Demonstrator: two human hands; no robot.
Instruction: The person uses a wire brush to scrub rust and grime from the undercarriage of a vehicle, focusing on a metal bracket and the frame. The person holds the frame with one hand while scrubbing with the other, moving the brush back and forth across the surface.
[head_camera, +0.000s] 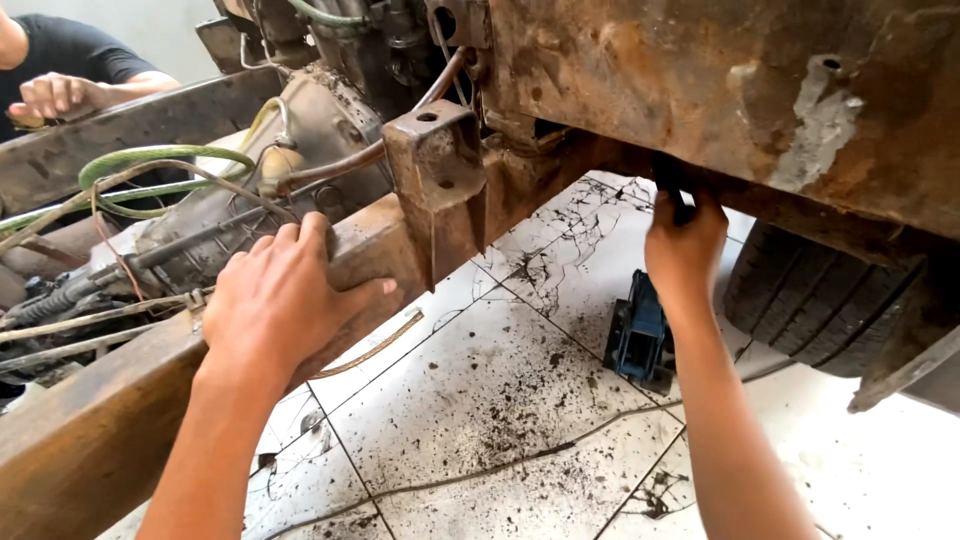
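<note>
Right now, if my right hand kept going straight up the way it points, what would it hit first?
The right hand, gripping a dark tool, points up at the rusty body panel's underside; that edge looks first, though depth is unclear.

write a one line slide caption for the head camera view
Left hand braced flat on a rusty frame rail while the right hand holds a dark tool under the corroded body panel.
</note>
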